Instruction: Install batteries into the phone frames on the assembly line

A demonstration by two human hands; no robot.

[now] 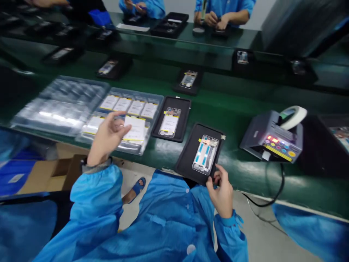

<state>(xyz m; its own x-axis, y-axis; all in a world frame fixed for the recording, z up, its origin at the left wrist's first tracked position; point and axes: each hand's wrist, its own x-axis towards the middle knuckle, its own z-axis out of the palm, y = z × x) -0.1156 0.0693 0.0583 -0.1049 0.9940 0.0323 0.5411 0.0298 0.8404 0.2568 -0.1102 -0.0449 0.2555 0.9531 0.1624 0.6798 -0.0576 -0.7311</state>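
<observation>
Green workbench point(225, 107), white pack point(136, 128), partly behind left grip point(109, 134)

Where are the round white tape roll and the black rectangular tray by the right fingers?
Round white tape roll point(298, 118), head view: lower right part.
Black rectangular tray point(188, 154), head view: bare left part.

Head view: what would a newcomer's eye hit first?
Probably the grey tape dispenser on the right of the green bench, with its lit red display and white tape roll. Next, the left hand holding a white, yellow-edged battery above the clear plastic tray. Then the phone frame with teal strips in the nearest black tray, its near edge gripped by the right hand.
</observation>
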